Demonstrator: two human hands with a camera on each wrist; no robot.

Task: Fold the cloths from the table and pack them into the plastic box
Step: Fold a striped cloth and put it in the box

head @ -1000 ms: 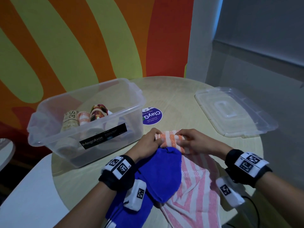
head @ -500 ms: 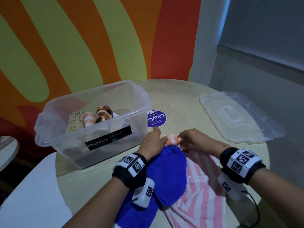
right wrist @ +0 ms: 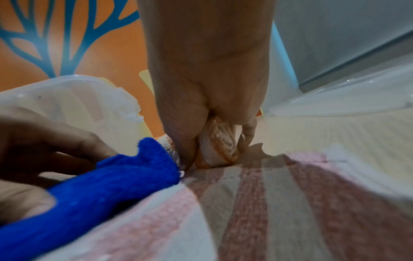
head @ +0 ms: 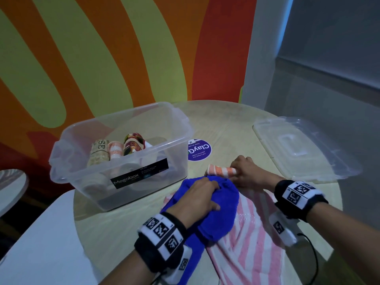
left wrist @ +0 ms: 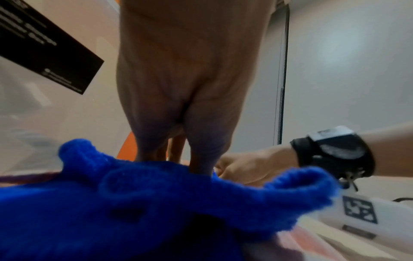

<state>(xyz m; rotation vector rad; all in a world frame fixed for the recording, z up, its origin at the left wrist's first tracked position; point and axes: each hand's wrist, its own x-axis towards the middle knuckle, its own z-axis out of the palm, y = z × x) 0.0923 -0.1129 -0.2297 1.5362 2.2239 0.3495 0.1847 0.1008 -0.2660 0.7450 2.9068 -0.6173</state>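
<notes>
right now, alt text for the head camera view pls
At a round table, the right hand grips a rolled orange-striped cloth while the left hand holds a blue cloth lying on a pink-striped towel. A clear plastic box of rolled cloths stands left; its lid lies right.

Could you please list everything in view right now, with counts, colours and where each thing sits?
plastic box: one, clear, open, table's left.
rolled cloths: at least three, patterned, inside the box.
lid: one, clear, table's right.
sticker: one, purple, between box and lid.
orange-striped roll: one, on the table, behind the blue cloth.
blue cloth: one, overlapping the pink cloth.
pink-striped cloth: one, near edge.
table: one, pale, round.
left hand: grip on the blue cloth.
right hand: grip on the orange-striped roll.
</notes>
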